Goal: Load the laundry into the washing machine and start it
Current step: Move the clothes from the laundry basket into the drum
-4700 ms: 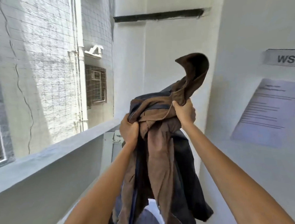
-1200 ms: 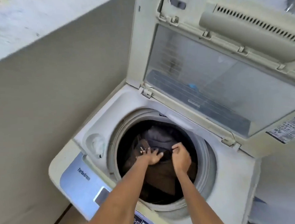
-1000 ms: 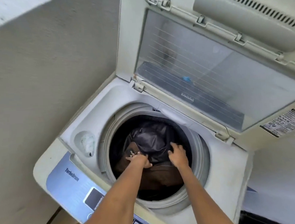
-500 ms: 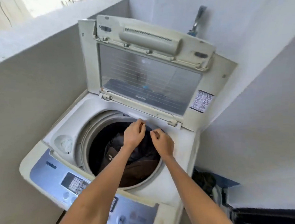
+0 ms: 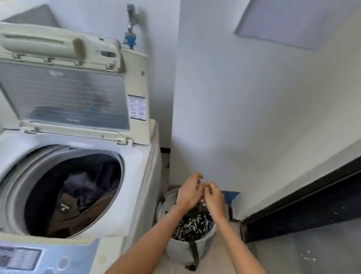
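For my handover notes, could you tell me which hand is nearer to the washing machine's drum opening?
Left. The left hand hovers over the laundry basket on the side toward the drum opening; the right hand is beside it, farther away.

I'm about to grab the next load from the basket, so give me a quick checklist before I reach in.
1. Lid up: ok.
2. Room left in the drum: ok, the clothes sit low.
3. Laundry left in the basket: ok, patterned fabric shows.
4. Left hand free: ok, holds nothing.
5. Right hand free: ok, holds nothing.
6. Panel setting: cannot tell, too blurred.
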The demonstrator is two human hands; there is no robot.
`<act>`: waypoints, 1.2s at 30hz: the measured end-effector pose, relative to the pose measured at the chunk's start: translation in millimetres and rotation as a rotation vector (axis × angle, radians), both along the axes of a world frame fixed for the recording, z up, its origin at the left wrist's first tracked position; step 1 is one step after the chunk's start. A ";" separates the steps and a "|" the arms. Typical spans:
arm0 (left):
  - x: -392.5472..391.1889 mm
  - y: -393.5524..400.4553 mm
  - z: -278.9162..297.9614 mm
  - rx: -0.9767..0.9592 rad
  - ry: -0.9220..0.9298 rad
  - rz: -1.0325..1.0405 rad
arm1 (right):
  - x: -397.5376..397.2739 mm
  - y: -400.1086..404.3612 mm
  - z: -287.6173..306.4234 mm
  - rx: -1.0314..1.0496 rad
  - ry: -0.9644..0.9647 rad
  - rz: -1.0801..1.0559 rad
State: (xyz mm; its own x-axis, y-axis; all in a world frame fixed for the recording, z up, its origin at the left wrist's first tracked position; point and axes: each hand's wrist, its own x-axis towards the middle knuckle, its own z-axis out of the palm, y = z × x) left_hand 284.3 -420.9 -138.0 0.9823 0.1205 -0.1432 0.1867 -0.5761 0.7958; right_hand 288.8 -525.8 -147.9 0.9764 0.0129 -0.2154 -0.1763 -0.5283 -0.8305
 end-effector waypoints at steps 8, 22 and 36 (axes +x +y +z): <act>-9.3 -20.6 -194.0 0.058 0.365 0.085 | -8.1 -45.7 -165.2 -0.068 0.312 0.027; 61.5 -27.5 -431.9 0.142 0.521 0.317 | 96.5 -23.3 -404.8 -0.614 0.173 -0.093; 51.4 0.7 -291.4 0.062 0.481 0.378 | 85.6 2.6 -144.4 0.844 0.266 -0.187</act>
State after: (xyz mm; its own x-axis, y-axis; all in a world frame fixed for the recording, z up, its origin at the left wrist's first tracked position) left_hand 335.7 -420.2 -429.4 0.6969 0.4704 -0.5414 0.7170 -0.4422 0.5388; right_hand 374.4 -523.2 -292.3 0.8978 0.1150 -0.4251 -0.4395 0.2947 -0.8485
